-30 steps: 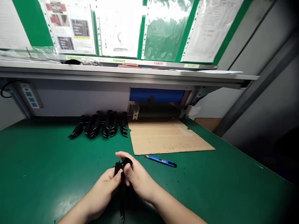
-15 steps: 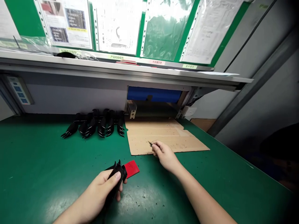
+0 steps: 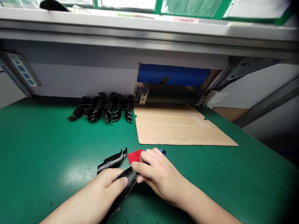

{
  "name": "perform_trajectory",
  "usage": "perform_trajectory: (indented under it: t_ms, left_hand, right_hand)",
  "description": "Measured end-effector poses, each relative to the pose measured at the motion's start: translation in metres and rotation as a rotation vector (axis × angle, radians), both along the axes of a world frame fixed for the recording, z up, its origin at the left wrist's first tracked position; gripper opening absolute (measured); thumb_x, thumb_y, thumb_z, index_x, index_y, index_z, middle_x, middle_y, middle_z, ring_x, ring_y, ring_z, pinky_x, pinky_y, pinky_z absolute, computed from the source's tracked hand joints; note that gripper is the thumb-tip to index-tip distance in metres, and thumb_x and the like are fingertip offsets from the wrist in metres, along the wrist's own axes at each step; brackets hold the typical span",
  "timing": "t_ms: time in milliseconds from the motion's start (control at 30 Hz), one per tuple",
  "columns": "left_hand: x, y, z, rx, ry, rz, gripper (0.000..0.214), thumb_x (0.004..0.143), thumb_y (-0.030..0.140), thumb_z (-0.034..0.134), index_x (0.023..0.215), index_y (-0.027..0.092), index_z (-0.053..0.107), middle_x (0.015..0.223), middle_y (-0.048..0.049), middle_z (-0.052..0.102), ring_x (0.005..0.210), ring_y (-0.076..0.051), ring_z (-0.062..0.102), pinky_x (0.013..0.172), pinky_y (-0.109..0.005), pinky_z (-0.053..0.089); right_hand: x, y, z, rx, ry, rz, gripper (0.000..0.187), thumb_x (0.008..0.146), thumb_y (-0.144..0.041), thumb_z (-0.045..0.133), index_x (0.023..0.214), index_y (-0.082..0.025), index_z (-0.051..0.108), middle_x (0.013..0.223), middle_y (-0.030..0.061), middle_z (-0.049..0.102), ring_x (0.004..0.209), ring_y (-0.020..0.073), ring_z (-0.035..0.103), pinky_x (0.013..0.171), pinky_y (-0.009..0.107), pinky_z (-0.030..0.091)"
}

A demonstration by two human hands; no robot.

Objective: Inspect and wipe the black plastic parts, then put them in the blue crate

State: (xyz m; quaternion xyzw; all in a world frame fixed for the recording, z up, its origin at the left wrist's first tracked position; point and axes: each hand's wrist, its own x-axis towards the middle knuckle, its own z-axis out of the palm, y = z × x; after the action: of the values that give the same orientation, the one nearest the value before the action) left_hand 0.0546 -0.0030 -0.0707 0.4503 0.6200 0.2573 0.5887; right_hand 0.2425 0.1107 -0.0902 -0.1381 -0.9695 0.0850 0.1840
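Left hand (image 3: pixel 108 185): your fingers are wrapped around a black shell (image 3: pixel 121 196), thumb pressed on its hollow inner face.
Shell: held tilted above the near part of the worktop (image 3: pixel 58 168), upper end toward 1 o'clock and lower end toward 7 o'clock; clock directions below are taken from it.
Right hand (image 3: pixel 158 174): your fingers are closed on a knife (image 3: pixel 163 152), its blue and black end showing past your knuckles; thumb and forefinger are at the shell's upper end.
Knife tip: a thin point shows beside the shell's edge; you cannot tell whether it touches.
Ribbed piece (image 3: pixel 112 161): black, lying at 11 o'clock just beyond your left hand.
Red card (image 3: pixel 134 156): at 1 o'clock, partly covered by your right hand.
Black row (image 3: pixel 99 109): several similar curved pieces side by side, well away at 11 o'clock.
Cardboard (image 3: pixel 177 129): flat on the worktop between 1 and 2 o'clock, dark specks on it.
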Motion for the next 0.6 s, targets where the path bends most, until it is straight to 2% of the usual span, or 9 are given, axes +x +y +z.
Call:
perform_trajectory:
  t_ms: [133, 233, 400, 500, 600]
  left_hand:
    - [0.004, 0.0, 0.005, -0.052, 0.009, -0.034, 0.04, 0.089, 0.055, 0.038, 0.085, 0.021, 0.059, 0.068, 0.003, 0.051, 0.068, -0.015, 0.048, 0.062, -0.022, 0.038]
    - [0.007, 0.0, 0.008, -0.022, 0.022, -0.031, 0.04, 0.088, 0.054, 0.041, 0.085, 0.02, 0.062, 0.07, 0.0025, 0.054, 0.066, -0.015, 0.048, 0.06, -0.022, 0.037]
    - [0.009, -0.001, 0.011, 0.09, 0.089, -0.071, 0.037, 0.092, 0.046, 0.038, 0.09, 0.023, 0.067, 0.081, 0.0014, 0.062, 0.079, -0.018, 0.052, 0.066, -0.022, 0.037]
    - [0.009, -0.004, 0.013, 0.134, 0.133, -0.085, 0.036, 0.093, 0.045, 0.036, 0.09, 0.026, 0.066, 0.084, 0.0028, 0.064, 0.089, -0.019, 0.054, 0.072, -0.02, 0.038]
    - [0.01, -0.005, 0.013, 0.154, 0.158, -0.07, 0.036, 0.092, 0.046, 0.039, 0.085, 0.023, 0.067, 0.078, 0.0009, 0.063, 0.089, -0.02, 0.054, 0.071, -0.021, 0.039]
  right_hand:
    - [-0.001, -0.002, -0.004, 0.065, -0.003, -0.055, 0.079, 0.09, -0.075, 0.009, 0.1, -0.018, 0.062, 0.081, 0.0045, 0.044, 0.071, 0.02, 0.036, 0.066, 0.031, 0.024]
    - [-0.003, -0.003, -0.006, 0.122, 0.017, -0.091, 0.084, 0.09, -0.074, 0.001, 0.089, -0.017, 0.063, 0.076, 0.0038, 0.041, 0.068, 0.0194, 0.033, 0.064, 0.031, 0.021]
    - [-0.005, -0.004, -0.01, 0.181, 0.031, -0.089, 0.076, 0.094, -0.068, 0.002, 0.071, -0.017, 0.053, 0.07, 0.002, 0.039, 0.064, 0.0176, 0.03, 0.06, 0.031, 0.016]
    - [-0.006, -0.006, -0.012, 0.191, 0.039, -0.077, 0.069, 0.098, -0.066, 0.008, 0.068, -0.017, 0.048, 0.068, 0.0012, 0.039, 0.063, 0.0173, 0.029, 0.059, 0.032, 0.014]
    - [-0.006, -0.008, -0.015, 0.181, 0.042, -0.072, 0.065, 0.102, -0.059, 0.009, 0.067, -0.017, 0.045, 0.067, 0.0011, 0.04, 0.063, 0.0172, 0.029, 0.058, 0.032, 0.013]
